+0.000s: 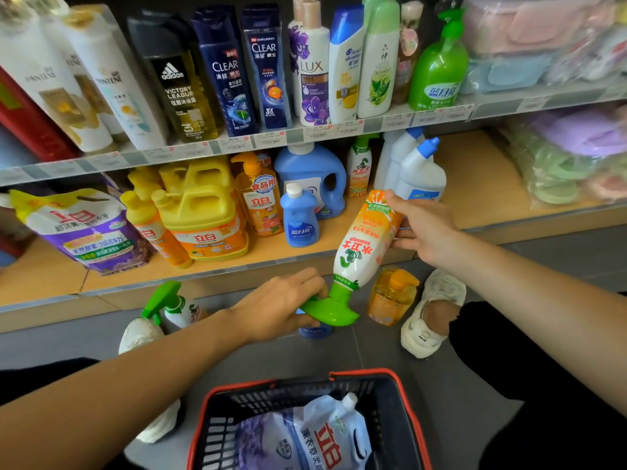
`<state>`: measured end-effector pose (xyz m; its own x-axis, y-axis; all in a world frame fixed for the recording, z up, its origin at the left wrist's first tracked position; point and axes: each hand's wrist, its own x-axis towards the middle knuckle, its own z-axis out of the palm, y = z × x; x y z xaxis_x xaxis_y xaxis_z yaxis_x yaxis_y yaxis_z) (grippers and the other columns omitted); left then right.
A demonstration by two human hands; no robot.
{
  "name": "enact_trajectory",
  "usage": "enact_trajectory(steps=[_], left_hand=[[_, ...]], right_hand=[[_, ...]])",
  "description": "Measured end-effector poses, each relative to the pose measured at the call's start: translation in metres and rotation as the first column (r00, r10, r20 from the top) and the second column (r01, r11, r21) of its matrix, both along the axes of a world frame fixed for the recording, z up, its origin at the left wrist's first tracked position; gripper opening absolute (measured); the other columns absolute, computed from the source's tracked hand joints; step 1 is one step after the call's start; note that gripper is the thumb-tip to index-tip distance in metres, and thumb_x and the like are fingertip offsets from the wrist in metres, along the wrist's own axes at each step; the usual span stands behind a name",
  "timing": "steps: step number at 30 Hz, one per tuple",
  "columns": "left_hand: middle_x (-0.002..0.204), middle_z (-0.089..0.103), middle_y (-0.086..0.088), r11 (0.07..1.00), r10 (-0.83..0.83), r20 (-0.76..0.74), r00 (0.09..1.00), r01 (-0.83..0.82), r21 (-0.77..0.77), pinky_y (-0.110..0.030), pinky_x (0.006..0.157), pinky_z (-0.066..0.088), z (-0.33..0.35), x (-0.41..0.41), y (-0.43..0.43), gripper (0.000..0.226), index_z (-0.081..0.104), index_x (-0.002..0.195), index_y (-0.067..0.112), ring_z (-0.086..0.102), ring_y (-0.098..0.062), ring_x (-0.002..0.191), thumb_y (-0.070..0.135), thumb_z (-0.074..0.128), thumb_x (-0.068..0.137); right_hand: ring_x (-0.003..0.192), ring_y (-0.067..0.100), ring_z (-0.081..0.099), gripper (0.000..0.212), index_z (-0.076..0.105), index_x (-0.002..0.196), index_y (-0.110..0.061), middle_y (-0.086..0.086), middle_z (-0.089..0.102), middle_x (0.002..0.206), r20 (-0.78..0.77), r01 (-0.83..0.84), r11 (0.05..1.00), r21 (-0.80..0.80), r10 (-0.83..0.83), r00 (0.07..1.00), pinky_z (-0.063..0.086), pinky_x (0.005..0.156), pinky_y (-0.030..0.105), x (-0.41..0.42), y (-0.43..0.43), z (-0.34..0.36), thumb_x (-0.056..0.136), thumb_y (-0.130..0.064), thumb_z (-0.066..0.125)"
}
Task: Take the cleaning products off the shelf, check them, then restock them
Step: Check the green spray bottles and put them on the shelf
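A white and orange spray bottle (364,245) with a green trigger head hangs upside down in front of the lower shelf (288,257). My right hand (424,228) grips its base end. My left hand (285,305) holds the green trigger head at the bottom. A second green-trigger spray bottle (176,308) and an orange pump bottle (392,296) stand on the floor below the shelf edge. A blue cap (314,332) shows under my left hand. On the shelf stand yellow jugs (200,205), a small blue bottle (300,218) and white toilet-cleaner bottles (419,174).
A dark basket with a red rim (407,418) sits on the floor near me, holding a white refill pouch (319,435). Shampoo bottles fill the upper shelf (237,147). My white shoes (431,313) rest on the grey floor. Bagged sponges lie at right.
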<state>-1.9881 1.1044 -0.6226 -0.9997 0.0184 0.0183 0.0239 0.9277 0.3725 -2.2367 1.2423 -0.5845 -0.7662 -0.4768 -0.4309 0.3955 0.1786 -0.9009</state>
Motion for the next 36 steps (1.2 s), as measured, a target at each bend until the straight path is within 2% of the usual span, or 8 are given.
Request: enact_trajectory(steps=[6,9,12,15,17,23,31,36], left_hand=[[0.111,0.069,-0.002,0.927,0.151,-0.146,0.978,-0.089,0.364,-0.035,0.083,0.055,0.022,-0.017,-0.009,0.037,0.063,0.126,0.011,0.066,-0.019,0.097,0.031,0.069,0.094],[0.099,0.074,-0.002,0.844,0.283,-0.117,0.952,-0.189,0.502,-0.029,0.081,0.060,0.028,-0.038,-0.009,0.030,0.066,0.121,0.012,0.073,-0.010,0.091,0.031,0.060,0.099],[0.099,0.074,-0.010,0.798,0.323,0.018,0.946,-0.282,0.532,-0.040,0.081,0.063,0.013,-0.052,-0.011,0.027,0.068,0.113,0.003,0.075,-0.016,0.089,0.024,0.059,0.100],[0.105,0.072,-0.016,0.734,0.333,0.113,0.936,-0.333,0.591,-0.038,0.081,0.063,-0.006,-0.064,-0.014,0.023,0.066,0.114,0.000,0.074,-0.022,0.092,0.017,0.059,0.101],[0.105,0.071,-0.016,0.681,0.349,0.144,0.926,-0.357,0.639,-0.036,0.082,0.063,-0.018,-0.074,-0.015,0.022,0.066,0.115,0.000,0.074,-0.023,0.094,0.015,0.059,0.101],[0.105,0.071,-0.024,0.599,0.387,0.278,0.879,-0.469,0.649,-0.047,0.087,0.061,-0.066,-0.100,-0.014,0.025,0.066,0.117,-0.003,0.073,-0.029,0.091,0.015,0.062,0.100],[0.101,0.073,-0.023,0.594,0.415,0.347,0.841,-0.539,0.597,-0.046,0.085,0.060,-0.126,-0.085,0.004,0.022,0.068,0.115,0.003,0.073,-0.031,0.085,0.018,0.066,0.098],[0.096,0.074,-0.007,0.775,0.419,0.300,0.857,-0.510,0.373,-0.043,0.084,0.056,-0.124,-0.071,-0.018,0.025,0.071,0.117,0.015,0.069,-0.024,0.088,0.032,0.062,0.100]], right_hand=[[0.112,0.028,0.064,0.032,0.062,0.120,-0.012,0.010,0.057,0.132,-0.008,-0.151,0.987,0.048,0.151,0.988,0.060,0.078,0.039,-0.021,0.003,-0.034,0.090,-0.011,0.073],[0.105,0.024,0.069,0.036,0.065,0.123,-0.008,0.012,0.066,0.122,-0.028,-0.369,0.918,0.144,0.376,0.926,0.060,0.084,0.034,-0.025,0.008,-0.054,0.089,-0.004,0.072],[0.115,0.018,0.062,0.041,0.067,0.122,-0.016,0.000,0.066,0.122,-0.229,-0.497,0.694,0.521,0.674,0.702,0.053,0.091,0.030,-0.032,0.016,-0.069,0.083,-0.018,0.081],[0.124,0.021,0.057,0.059,0.060,0.134,-0.017,0.001,0.061,0.132,-0.178,-0.458,0.396,0.796,0.876,0.449,0.046,0.094,0.029,-0.035,0.032,-0.089,0.080,-0.026,0.083],[0.122,0.025,0.058,0.061,0.057,0.135,-0.024,0.002,0.063,0.131,-0.163,-0.393,0.301,0.869,0.924,0.347,0.046,0.093,0.032,-0.035,0.045,-0.104,0.079,-0.027,0.081],[0.123,0.031,0.055,0.064,0.044,0.146,-0.026,0.009,0.058,0.137,-0.194,-0.353,0.329,0.876,0.910,0.368,0.048,0.099,0.039,-0.035,0.054,-0.127,0.089,-0.029,0.073],[0.102,0.025,0.063,0.019,0.068,0.108,-0.019,0.004,0.069,0.107,-0.271,-0.371,0.414,0.831,0.884,0.380,0.051,0.089,0.041,-0.043,0.048,-0.113,0.091,-0.028,0.070],[0.094,0.022,0.062,0.018,0.069,0.099,-0.012,0.003,0.068,0.096,-0.444,-0.356,0.567,0.743,0.816,0.371,0.052,0.077,0.036,-0.036,0.029,-0.065,0.089,-0.027,0.071]])
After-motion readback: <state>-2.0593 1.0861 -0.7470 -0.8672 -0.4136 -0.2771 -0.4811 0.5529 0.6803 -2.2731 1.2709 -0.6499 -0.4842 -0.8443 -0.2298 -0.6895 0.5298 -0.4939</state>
